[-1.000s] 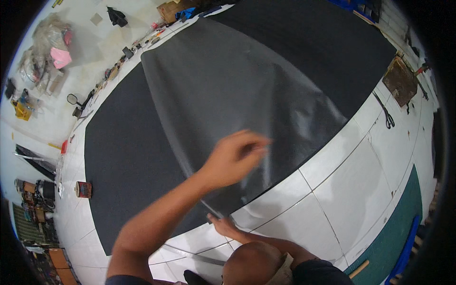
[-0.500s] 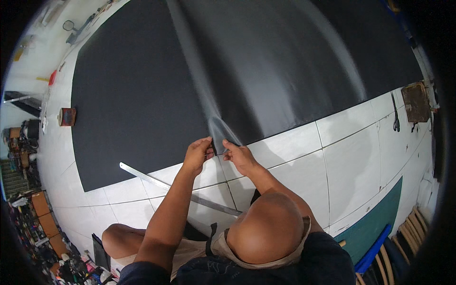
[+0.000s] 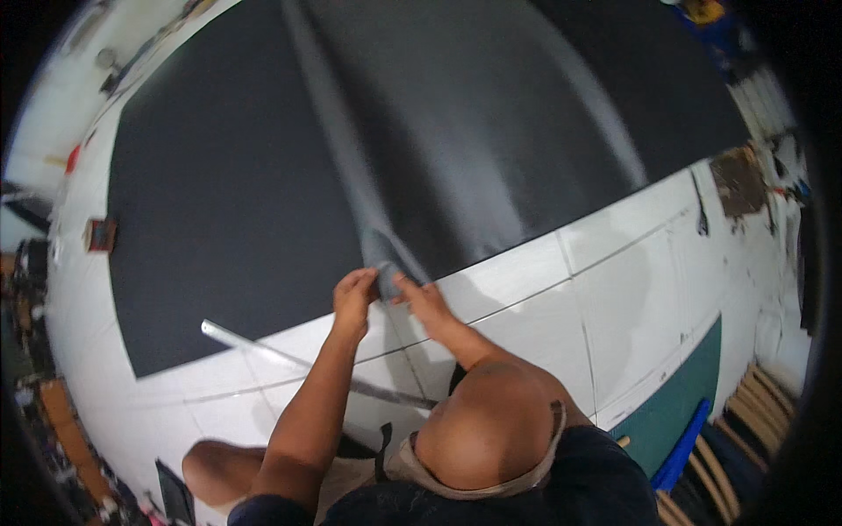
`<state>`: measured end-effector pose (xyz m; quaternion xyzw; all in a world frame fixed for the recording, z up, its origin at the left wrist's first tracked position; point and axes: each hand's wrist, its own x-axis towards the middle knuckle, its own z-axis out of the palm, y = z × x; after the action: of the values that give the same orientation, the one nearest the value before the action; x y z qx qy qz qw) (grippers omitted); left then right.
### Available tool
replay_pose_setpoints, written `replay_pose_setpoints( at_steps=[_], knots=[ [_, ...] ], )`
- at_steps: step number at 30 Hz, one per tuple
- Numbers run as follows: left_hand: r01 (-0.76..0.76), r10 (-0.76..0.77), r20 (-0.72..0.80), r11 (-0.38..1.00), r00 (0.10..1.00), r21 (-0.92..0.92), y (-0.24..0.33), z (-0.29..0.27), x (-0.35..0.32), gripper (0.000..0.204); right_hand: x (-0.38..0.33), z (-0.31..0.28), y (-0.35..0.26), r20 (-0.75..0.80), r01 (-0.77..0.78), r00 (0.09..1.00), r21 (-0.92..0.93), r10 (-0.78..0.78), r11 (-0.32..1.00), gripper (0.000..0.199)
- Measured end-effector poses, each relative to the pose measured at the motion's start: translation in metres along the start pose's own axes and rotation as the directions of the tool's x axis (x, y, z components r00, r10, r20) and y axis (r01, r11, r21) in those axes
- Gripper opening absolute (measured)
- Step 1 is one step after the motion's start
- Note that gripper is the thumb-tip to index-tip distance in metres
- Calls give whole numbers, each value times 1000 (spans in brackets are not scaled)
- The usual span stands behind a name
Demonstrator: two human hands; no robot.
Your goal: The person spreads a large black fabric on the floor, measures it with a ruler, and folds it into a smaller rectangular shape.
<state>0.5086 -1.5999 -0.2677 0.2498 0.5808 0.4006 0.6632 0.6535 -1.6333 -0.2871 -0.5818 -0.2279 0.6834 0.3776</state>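
A large black sheet [image 3: 491, 140] lies spread over the white tiled floor [image 3: 614, 298]. A paler grey fold [image 3: 342, 158] runs up it from its near edge. My left hand [image 3: 353, 295] and my right hand [image 3: 419, 298] both pinch the sheet's near edge where the fold ends, the fingers closed on the raised corner [image 3: 384, 261]. A long clear ruler [image 3: 289, 359] lies on the floor under my left forearm. My knees rest on the floor below.
Scissors [image 3: 700, 215] and a brown board [image 3: 739, 180] lie on the tiles at the right. A small red-framed square [image 3: 101, 234] sits left of the sheet. A green mat [image 3: 684, 394] and a blue bar [image 3: 680, 456] lie at lower right. Clutter lines the left edge.
My left hand has come back from smoothing the sheet to its near edge. Both hands now grip the edge together, and the view has tilted further down over the floor.
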Motion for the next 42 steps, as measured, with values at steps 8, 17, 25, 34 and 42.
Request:
replay_pose_setpoints(
  at_steps=[8, 17, 25, 34, 42],
  knots=[
    [-263, 298, -65, 910, 952, 322, 20, -3, -18, 16, -48, -58, -87, 600, 226, 796, -424, 84, 877, 51],
    [-268, 317, -26, 840, 948, 471, 187, -5, -32, 13, -13, -427, -181, -868, 114, 402, -268, -291, 957, 60],
    [-333, 398, -1, 770, 917, 544, 273, -74, -35, 16, 31, -466, -278, -823, 410, 553, 134, -129, 902, 53],
    [-251, 325, -31, 783, 945, 569, 232, -172, -5, 18, 27, -399, -285, -781, 135, 345, -508, -521, 851, 40],
    [-137, 365, -232, 751, 902, 646, 114, -476, -1, 18, 87, -172, -118, -693, -79, 474, -648, -544, 757, 56]
  ],
)
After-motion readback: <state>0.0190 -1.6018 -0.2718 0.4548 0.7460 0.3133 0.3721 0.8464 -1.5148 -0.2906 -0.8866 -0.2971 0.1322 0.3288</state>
